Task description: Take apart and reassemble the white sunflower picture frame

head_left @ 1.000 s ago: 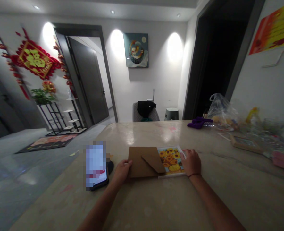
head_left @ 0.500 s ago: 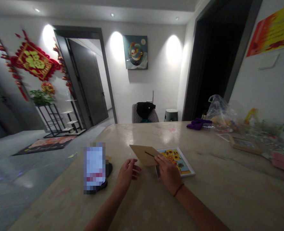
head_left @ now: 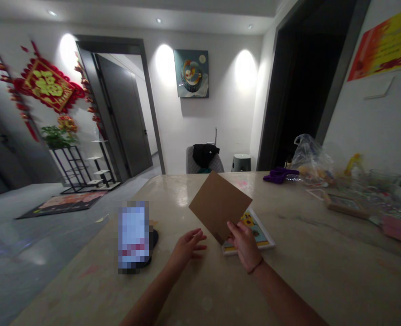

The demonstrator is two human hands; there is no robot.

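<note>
A plain brown board [head_left: 219, 206] is held up by one corner in my right hand [head_left: 244, 244], thumb on its near face. Behind and below the board, a white-framed sunflower picture [head_left: 260, 233] lies on the table, partly hidden by the board and my right hand. My left hand [head_left: 188, 246] hovers left of the board with its fingers apart, holding nothing and not touching the board.
On the marble table [head_left: 305, 280], a phone [head_left: 133, 235] with a blurred screen stands at the left. A purple cloth [head_left: 278, 175], a clear plastic bag [head_left: 311, 158], a wooden frame [head_left: 346, 204] and a pink item [head_left: 399, 231] lie at the right.
The brown board has been lifted and turned, and its plain face now shows; the dark strip is out of sight. My left hand has moved slightly to the right.
</note>
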